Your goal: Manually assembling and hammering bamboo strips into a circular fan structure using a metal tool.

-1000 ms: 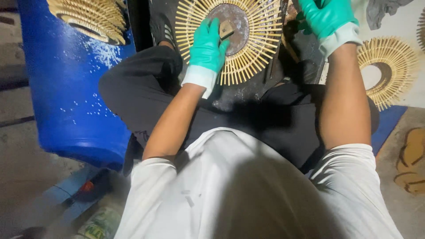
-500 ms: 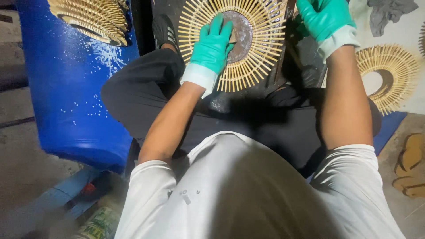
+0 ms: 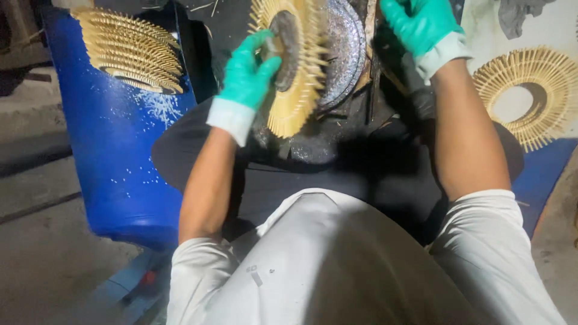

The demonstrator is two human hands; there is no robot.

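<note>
My left hand [image 3: 250, 72], in a green glove, grips a round sunburst of bamboo sticks [image 3: 299, 78] by its dark centre disc and holds it tilted up on edge. Beneath it lies a dark round metal plate [image 3: 343, 48] on a black work block. My right hand [image 3: 418, 24], also green-gloved, rests at the top right of that plate, fingers curled over something I cannot make out.
A blue barrel [image 3: 114, 150] lies at my left with a stack of finished stick rings [image 3: 129, 48] on top. Another sunburst ring [image 3: 527, 96] lies on a white sheet at the right. My dark-trousered legs frame the work block.
The sunburst lay flat on the plate under my left hand; now my left hand has lifted it up on edge, uncovering the metal plate. My right hand has stayed at the top right.
</note>
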